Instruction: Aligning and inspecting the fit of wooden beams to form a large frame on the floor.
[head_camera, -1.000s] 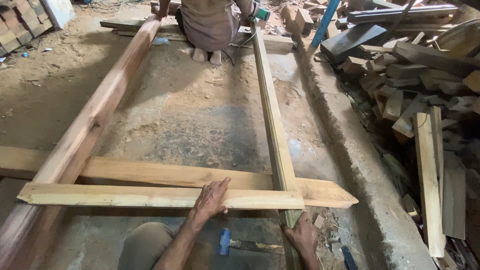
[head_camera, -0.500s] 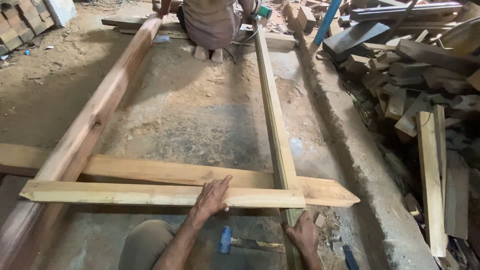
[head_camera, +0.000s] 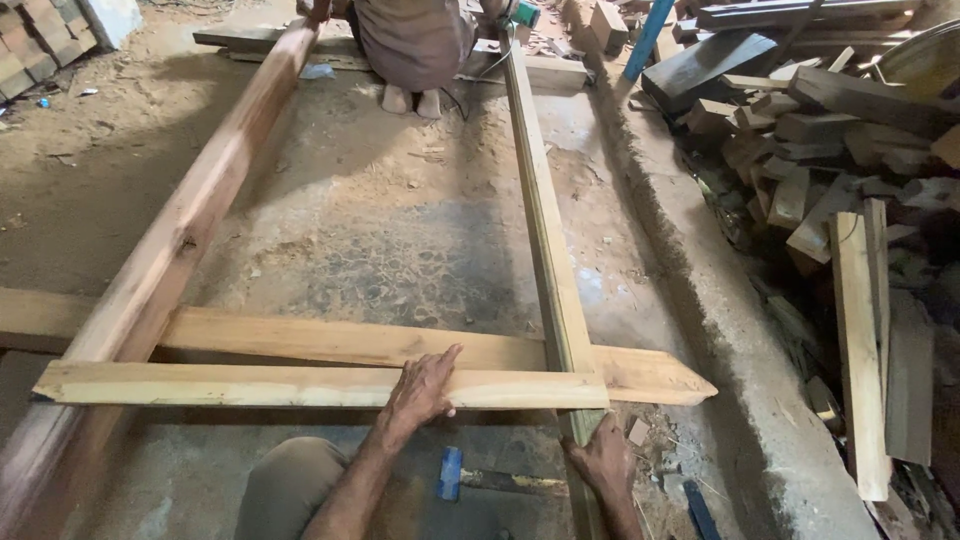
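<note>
While my left hand (head_camera: 420, 388) lies flat and open on the pale cross batten (head_camera: 300, 385) spanning both rails, and my right hand (head_camera: 603, 462) grips the long right rail (head_camera: 545, 230), I judge I'm squaring the joint, needing steady downward pressure.

No packaging, labels, signs or screens in view

None were visible anywhere in the head-cam shot: no pkgs, no stickers or tags, no signage, no displays. The scene held only bare timber, offcuts, dirt and concrete floor, w/ no printed surface among them.
</note>
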